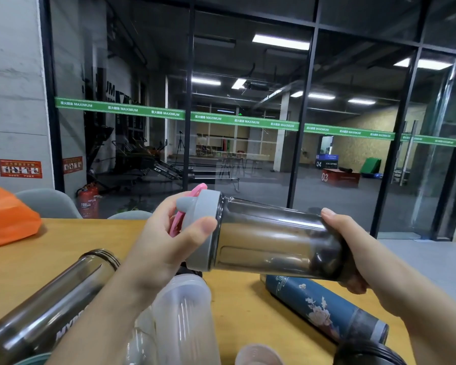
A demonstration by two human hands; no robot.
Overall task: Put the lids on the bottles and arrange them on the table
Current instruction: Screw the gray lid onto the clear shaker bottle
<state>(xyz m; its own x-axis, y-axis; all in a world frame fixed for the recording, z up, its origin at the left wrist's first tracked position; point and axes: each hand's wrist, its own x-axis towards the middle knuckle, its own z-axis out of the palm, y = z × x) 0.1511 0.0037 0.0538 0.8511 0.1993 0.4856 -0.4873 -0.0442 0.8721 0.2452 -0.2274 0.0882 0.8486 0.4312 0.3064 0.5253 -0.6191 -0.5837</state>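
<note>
head view: one view only
bottle: smoky clear plastic shaker bottle (271,238) held sideways in the air above the table, likely so the lid can be turned
right hand (353,254): wrapped round the base, bracing
left hand (169,238): fingers clamped on the grey screw lid with pink loop (203,227), lid looks seated
table: yellow wooden table (71,241); other bottles lie on it, some lidless
room: glass wall, gym beyond
</note>
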